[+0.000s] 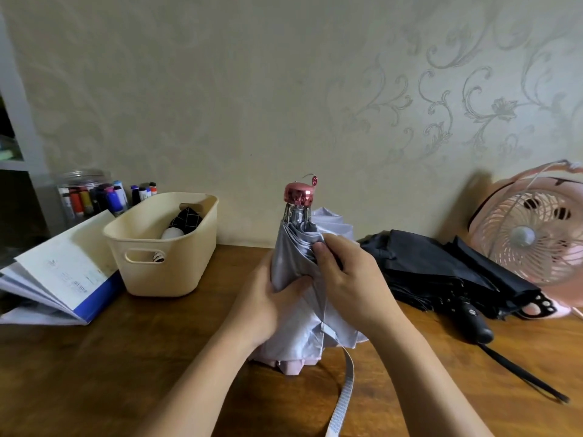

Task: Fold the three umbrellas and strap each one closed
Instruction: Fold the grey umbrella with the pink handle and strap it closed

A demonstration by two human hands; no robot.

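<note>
Your left hand (pixel 268 298) and right hand (pixel 344 279) both grip the grey umbrella (pixel 293 247), upright mid-frame on the wooden table (pixel 126 357); black umbrella (pixel 426 266) right, basket (pixel 164 279) left, patterned wall (pixel 252 89) behind.

Nothing you can read here.
The print on the open booklet (pixel 64 272) at your left is too small and faint to make out.
</note>
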